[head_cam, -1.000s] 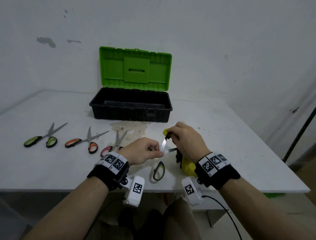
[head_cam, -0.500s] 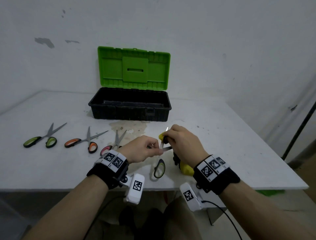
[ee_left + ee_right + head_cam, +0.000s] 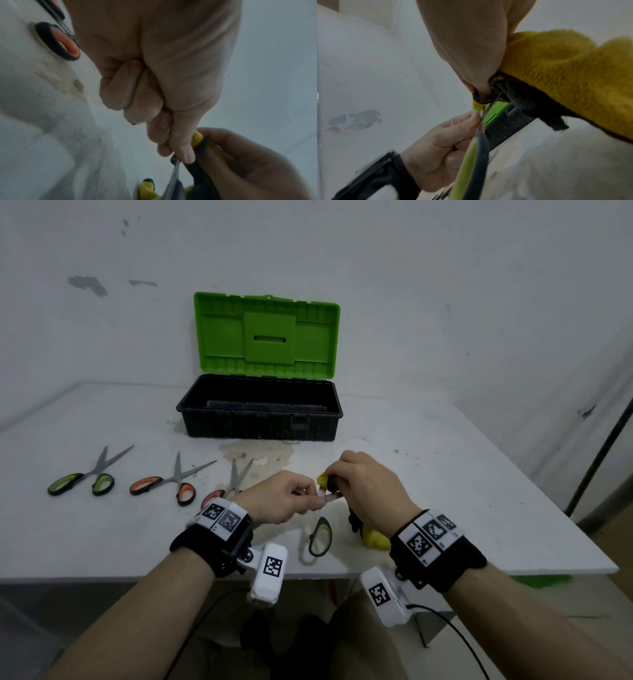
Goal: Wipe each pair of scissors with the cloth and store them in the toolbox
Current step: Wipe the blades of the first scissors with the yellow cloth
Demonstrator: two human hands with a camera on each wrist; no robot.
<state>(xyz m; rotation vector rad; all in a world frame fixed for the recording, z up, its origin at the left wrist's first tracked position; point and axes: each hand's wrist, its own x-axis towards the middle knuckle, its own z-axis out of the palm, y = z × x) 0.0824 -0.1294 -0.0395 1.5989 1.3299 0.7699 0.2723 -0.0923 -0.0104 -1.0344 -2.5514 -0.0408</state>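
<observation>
My left hand (image 3: 291, 498) pinches a pair of green-handled scissors (image 3: 320, 537) near the pivot, above the table's front edge; one handle loop hangs down. My right hand (image 3: 363, 487) grips a yellow cloth (image 3: 375, 541) with a dark edge, wrapped round the blades. The right wrist view shows the cloth (image 3: 565, 75) closed over the blade by my thumb, with the green handle (image 3: 469, 169) below. In the left wrist view my thumb and fingers (image 3: 181, 148) hold the metal at the pivot. The toolbox (image 3: 260, 409) stands open behind, its green lid (image 3: 267, 335) upright.
Three more pairs lie on the white table (image 3: 445, 474) to the left: green-handled scissors (image 3: 85, 477), orange-handled scissors (image 3: 171, 484) and pink-handled scissors (image 3: 229, 486) partly behind my left wrist. A brown stain (image 3: 257, 453) marks the table before the toolbox. A dark pole (image 3: 603, 460) leans at the right.
My right hand with the cloth has slid along the blades towards the pivot, covering the blade tips that showed earlier. The left hand keeps its hold on the scissors.
</observation>
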